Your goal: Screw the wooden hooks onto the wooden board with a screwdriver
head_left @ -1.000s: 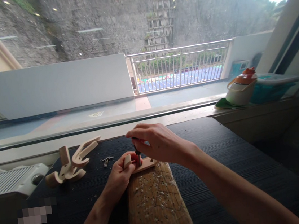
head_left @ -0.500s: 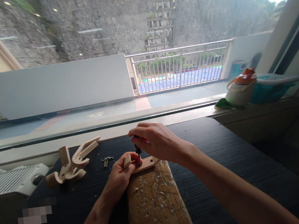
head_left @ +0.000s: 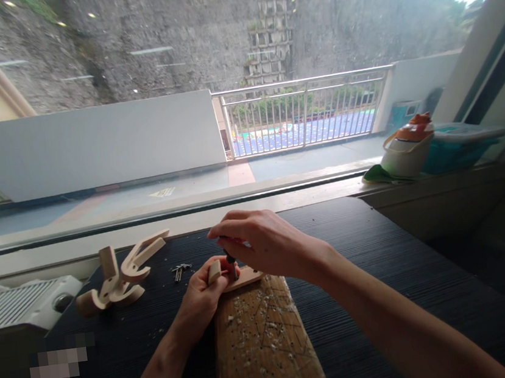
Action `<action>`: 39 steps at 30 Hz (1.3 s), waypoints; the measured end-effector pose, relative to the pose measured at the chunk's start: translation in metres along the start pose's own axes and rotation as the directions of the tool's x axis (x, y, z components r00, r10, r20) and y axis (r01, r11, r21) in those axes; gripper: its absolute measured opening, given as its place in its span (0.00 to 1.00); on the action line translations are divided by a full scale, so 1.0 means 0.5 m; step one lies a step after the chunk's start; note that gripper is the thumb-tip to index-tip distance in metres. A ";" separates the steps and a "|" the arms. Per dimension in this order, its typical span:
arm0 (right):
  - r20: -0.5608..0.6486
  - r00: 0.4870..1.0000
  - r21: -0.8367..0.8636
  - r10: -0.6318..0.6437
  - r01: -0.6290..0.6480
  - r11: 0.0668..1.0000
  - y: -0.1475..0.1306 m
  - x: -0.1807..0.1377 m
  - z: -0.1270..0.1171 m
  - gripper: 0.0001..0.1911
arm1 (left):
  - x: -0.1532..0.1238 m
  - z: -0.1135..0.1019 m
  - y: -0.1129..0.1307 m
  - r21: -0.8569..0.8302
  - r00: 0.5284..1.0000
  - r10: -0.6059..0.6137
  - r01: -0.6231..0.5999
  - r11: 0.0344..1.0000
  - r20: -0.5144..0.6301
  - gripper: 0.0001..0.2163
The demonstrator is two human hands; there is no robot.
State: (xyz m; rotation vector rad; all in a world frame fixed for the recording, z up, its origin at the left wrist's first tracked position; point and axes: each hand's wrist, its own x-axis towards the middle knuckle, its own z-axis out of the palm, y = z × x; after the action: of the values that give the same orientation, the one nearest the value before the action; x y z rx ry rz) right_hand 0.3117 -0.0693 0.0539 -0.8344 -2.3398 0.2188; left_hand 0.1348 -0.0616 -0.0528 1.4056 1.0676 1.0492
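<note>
My left hand [head_left: 206, 285] grips a pale wooden hook [head_left: 244, 279], pressing it against the far end of a scarred wooden block [head_left: 264, 341]. My right hand [head_left: 259, 240] is closed round the handle of a screwdriver [head_left: 230, 258], whose shaft points down at the hook beside my left fingers. The screwdriver's tip and most of its handle are hidden by my hands. Left of my hands lies a small heap of screws [head_left: 180, 271]. Farther left, several more wooden hooks [head_left: 136, 267] rest in a loose pile.
The block lies on a dark table [head_left: 356, 286]. A window sill [head_left: 309, 197] runs behind it, carrying a white bottle [head_left: 407, 154] with an orange top and a teal box [head_left: 463, 148] at the right. A white radiator [head_left: 22, 303] stands left of the table.
My right hand has turned and shifted slightly left and down on the screwdriver, tilting its handle a little. My left hand and the hook stay in place.
</note>
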 end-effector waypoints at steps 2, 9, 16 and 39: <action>-0.008 1.000 -0.001 -0.002 0.002 1.000 0.001 0.000 0.003 0.14 | 0.000 -0.001 -0.002 0.004 1.000 0.001 -0.001 1.000 -0.006 0.10; -0.017 1.000 -0.023 0.023 -0.023 0.999 0.006 0.000 0.008 0.15 | -0.002 -0.002 -0.002 0.015 1.000 -0.013 0.014 1.000 -0.018 0.08; -0.053 0.997 -0.043 0.052 -0.055 0.998 0.008 0.004 0.015 0.15 | -0.001 -0.002 0.003 0.016 1.000 -0.024 0.025 1.000 -0.019 0.07; -0.075 0.996 -0.028 0.037 -0.040 0.999 0.004 0.010 0.051 0.11 | 0.000 0.000 -0.003 -0.041 0.999 -0.026 0.027 0.999 0.020 0.05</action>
State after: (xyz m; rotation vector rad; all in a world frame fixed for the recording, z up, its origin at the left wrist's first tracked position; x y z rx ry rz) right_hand 0.2938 -0.0631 0.0359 -0.8876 -2.2636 0.1668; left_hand 0.1347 -0.0617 -0.0541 1.3625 1.0423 1.0309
